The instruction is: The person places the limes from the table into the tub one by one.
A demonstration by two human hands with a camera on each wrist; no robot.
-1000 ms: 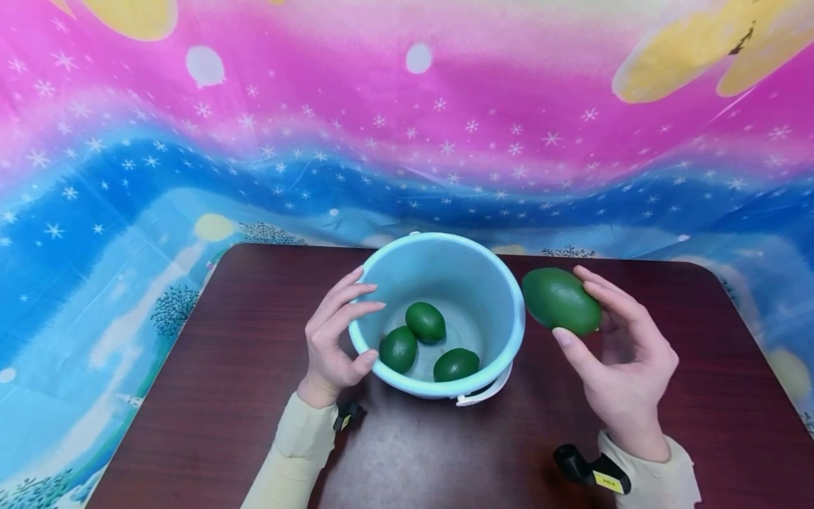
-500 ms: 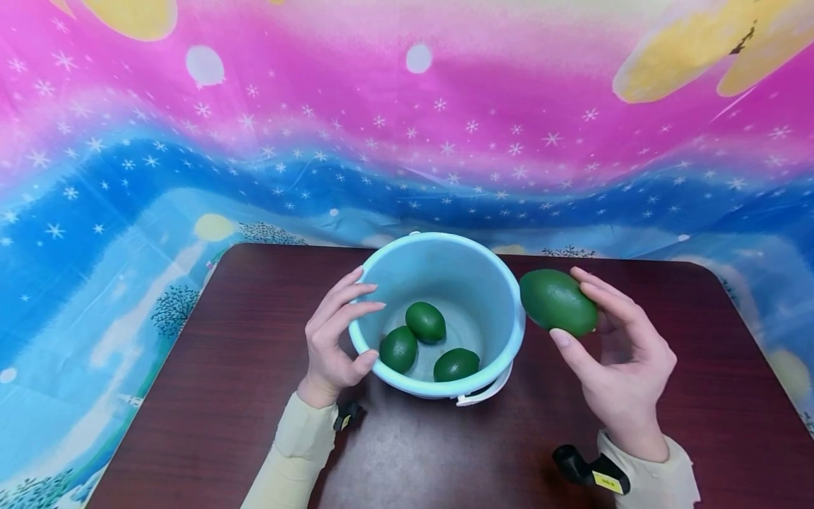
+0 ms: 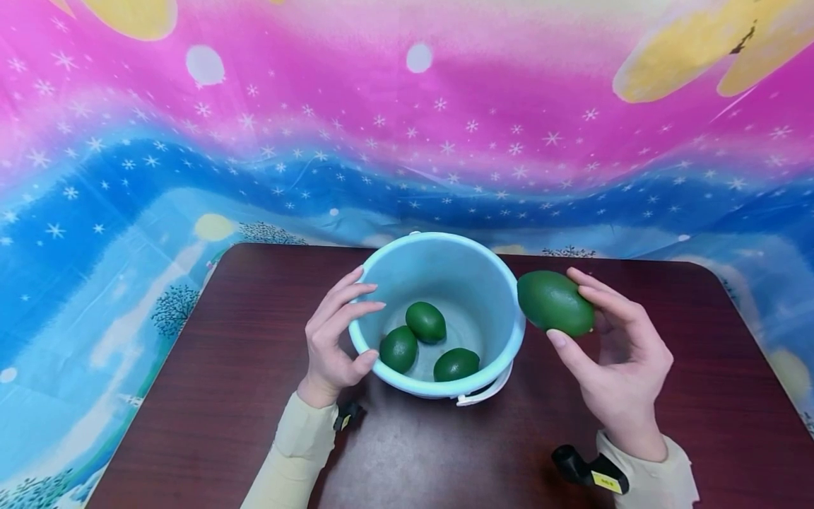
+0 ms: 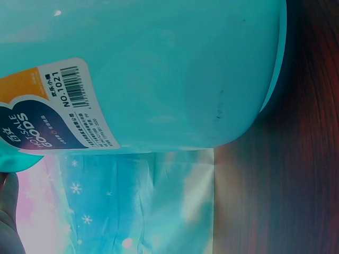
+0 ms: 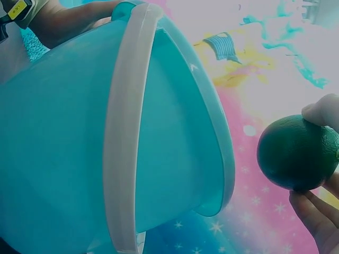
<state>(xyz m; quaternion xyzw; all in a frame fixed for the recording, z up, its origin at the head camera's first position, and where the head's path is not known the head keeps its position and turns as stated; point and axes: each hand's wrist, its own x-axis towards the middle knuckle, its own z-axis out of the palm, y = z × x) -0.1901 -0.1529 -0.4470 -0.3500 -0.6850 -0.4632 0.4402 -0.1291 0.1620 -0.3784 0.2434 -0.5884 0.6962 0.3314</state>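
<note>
A light blue bucket [image 3: 439, 247] stands upright on the table, and three green limes lie at its bottom: one lime [image 3: 426, 322] at the back, another lime [image 3: 398, 349] at the left, a third lime [image 3: 456, 365] at the front. My left hand [image 3: 333, 339] holds the bucket's left rim, fingertips over the edge and thumb at the near side. To the right of the rim, my right hand [image 3: 626, 360] pinches a fourth lime [image 3: 555, 302] between thumb and fingers. The right wrist view shows this lime [image 5: 296, 153] apart from the bucket's mouth.
The bucket's white handle [image 3: 486, 389] hangs down at the front right. A label [image 4: 58, 106] is stuck on the bucket's side. Dark brown table [image 3: 210, 424] surrounds it, with a colourful patterned cloth [image 3: 356, 127] hanging behind the far edge.
My right hand has moved slightly left with its lime, closer to the bucket's rim. The left hand, the bucket and the limes inside have not moved.
</note>
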